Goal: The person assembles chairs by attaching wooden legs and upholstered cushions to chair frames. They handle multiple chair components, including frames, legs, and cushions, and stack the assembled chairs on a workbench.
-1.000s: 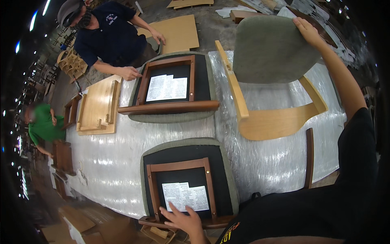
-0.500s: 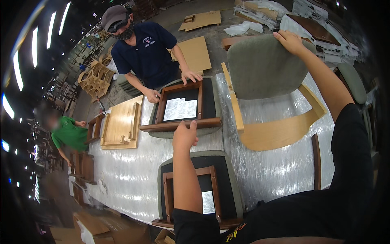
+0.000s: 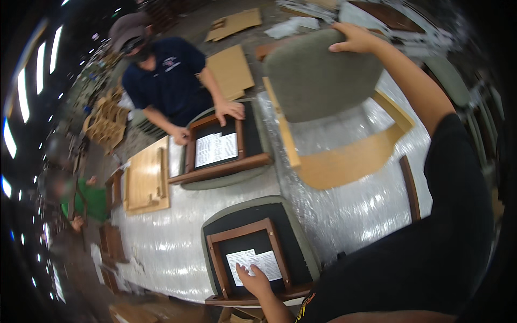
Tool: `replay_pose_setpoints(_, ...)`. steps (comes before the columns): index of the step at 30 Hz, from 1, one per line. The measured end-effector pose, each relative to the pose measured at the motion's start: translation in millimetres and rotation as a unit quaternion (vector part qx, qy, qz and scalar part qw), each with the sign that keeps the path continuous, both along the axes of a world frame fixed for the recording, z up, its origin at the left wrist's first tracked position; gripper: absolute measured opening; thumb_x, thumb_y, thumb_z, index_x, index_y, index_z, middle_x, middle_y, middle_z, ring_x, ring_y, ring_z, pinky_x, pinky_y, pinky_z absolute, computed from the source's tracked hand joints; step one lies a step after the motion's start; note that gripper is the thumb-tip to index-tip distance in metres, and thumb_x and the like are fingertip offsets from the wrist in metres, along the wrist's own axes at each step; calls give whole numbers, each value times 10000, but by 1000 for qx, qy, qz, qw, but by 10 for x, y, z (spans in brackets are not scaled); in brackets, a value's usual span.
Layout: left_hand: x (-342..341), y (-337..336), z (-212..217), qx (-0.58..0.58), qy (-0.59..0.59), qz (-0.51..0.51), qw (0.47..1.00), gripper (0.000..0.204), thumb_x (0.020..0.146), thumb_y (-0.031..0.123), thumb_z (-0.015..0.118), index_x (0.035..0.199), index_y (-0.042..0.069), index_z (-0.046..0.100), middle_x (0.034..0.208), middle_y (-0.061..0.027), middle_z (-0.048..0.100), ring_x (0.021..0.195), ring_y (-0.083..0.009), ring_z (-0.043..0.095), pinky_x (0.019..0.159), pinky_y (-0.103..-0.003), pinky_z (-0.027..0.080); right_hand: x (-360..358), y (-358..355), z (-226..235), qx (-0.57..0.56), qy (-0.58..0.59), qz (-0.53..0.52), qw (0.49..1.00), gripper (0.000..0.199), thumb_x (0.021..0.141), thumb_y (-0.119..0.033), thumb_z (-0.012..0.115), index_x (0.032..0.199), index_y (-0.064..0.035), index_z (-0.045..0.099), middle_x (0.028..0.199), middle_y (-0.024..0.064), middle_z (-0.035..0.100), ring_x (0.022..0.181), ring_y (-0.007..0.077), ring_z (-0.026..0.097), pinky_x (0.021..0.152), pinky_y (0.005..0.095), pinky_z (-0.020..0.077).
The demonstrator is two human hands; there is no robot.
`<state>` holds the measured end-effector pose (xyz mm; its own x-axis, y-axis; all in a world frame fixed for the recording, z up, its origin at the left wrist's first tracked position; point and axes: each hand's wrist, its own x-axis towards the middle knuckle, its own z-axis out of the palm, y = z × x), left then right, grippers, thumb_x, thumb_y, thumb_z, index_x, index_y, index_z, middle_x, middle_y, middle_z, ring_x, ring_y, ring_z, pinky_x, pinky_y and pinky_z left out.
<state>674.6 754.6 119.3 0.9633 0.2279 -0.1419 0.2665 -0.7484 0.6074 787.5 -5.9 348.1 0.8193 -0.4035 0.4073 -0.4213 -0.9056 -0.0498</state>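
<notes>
My right hand (image 3: pixel 353 40) grips the top edge of a grey padded panel, its thumb on the front face. The panel belongs to a light-wood chair (image 3: pixel 344 172) with a curved wooden band, lying on the wrapped table. My left hand (image 3: pixel 254 281) is open, fingers apart, over the paper sheets (image 3: pixel 269 264) on the underside of a near chair seat (image 3: pixel 253 207). That seat has a black underside, a grey rim and a dark-brown wooden frame (image 3: pixel 215 258). Whether my left fingers touch the paper, I cannot tell.
Across the table a co-worker (image 3: pixel 169 81) has both hands on a second seat with a brown frame (image 3: pixel 221 169). A light-wood panel (image 3: pixel 145 177) lies left of it. A dark wooden strip (image 3: pixel 410 188) lies at the right. Another person in green (image 3: pixel 89 202) stands far left.
My left hand has left the far seat's frame and come back over the near seat. My right hand keeps its place on the grey panel. The whole view has shifted.
</notes>
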Motion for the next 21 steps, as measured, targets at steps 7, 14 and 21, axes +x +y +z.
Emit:
replay_pose_setpoints(7,16,-562,301,-139,-81,-65,985,572,1004,69,607,1551,50,441,1362,-210,620,1130,-297,649,962,-429,528,-52,-183,262,79,69,69,992,668,767,-309,868,1360,-110,633,1326,167,669,1273,376,606,1064,484,456)
replay_pose_setpoints(14,60,-1307,599,-185,-62,-206,959,438,1029,107,620,1444,-19,563,1346,-203,654,1189,-278,661,989,-368,533,-143,78,157,11,71,20,997,727,914,-447,763,1536,-174,506,1557,122,525,1488,338,430,1219,555,335)
replay_pose_setpoints(21,480,-2380,291,-156,-19,-304,940,427,1026,192,682,1336,-91,607,1215,-170,713,1113,-238,688,989,-348,531,-1585,217,-584,79,-247,-78,963,649,932,-436,733,1466,-118,546,1527,179,510,1422,393,472,1172,547,395)
